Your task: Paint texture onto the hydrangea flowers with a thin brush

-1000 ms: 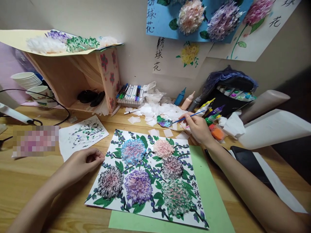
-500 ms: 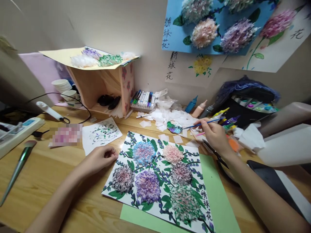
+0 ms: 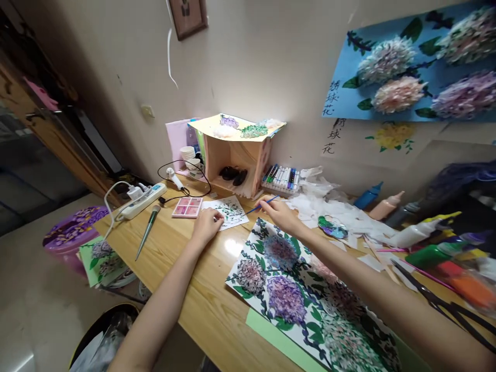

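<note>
My right hand (image 3: 279, 214) grips a thin blue paintbrush (image 3: 260, 206), whose tip points left over a small white sheet (image 3: 229, 211) daubed with green and black marks. My left hand (image 3: 206, 226) rests with curled fingers on that sheet's near edge. Just right of both hands lies a large flower painting (image 3: 294, 289) with raised paper blossoms, on a green sheet (image 3: 271, 338). A small paint palette (image 3: 332, 227) sits beyond my right forearm.
A pink palette box (image 3: 187, 207), a green-handled brush (image 3: 146, 232) and a power strip (image 3: 142, 200) lie at the left of the wooden table (image 3: 201, 299). A wooden shelf box (image 3: 236, 155), a marker set (image 3: 281, 179) and paint bottles (image 3: 426, 248) line the wall. Scissors (image 3: 437, 299) lie at the right; a bin (image 3: 104, 330) stands below.
The view has swung left. My right hand carried the brush from the palette leftward to the small sheet, and my left hand moved from the painting's corner onto that sheet.
</note>
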Available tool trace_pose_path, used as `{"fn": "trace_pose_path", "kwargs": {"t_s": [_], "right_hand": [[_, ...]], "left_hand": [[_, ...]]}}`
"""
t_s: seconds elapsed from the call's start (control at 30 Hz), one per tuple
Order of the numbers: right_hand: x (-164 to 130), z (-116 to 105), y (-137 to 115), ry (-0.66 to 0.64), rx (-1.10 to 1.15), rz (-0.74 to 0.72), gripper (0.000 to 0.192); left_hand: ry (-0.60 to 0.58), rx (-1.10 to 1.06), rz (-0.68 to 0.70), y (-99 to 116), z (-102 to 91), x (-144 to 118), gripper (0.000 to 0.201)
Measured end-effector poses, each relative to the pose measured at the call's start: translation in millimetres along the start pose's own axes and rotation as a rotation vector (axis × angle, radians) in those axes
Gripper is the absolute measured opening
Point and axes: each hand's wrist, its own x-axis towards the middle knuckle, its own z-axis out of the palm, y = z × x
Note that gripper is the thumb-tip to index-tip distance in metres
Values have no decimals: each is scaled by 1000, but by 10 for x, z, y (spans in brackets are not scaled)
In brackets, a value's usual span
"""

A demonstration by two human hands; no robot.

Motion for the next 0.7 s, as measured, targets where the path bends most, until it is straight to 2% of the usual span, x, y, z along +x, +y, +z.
{"fn": "trace_pose_path", "kwargs": {"t_s": [0.07,0.13,0.27,0.47,0.63,0.7], "right_hand": [[128,171,13,-28,-36,14,27],[175,240,36,-58,-75,26,25],[161,181,23,-96,-152,12,22],[197,99,-99,-198,-230,-81,16],[270,160,-118,-184,-228,-104,20],[281,149,-120,-139,-218,-91,22]], "left_hand": [[3,12,4,-21,9,1,14],[1,22,8,-33,15,4,13],[9,41,7,-44,30,14,14],[9,50,15,-44,41,17,15],[13,52,27,-40,43,25,17],[14,53,30,-41,40,26,17]]}}
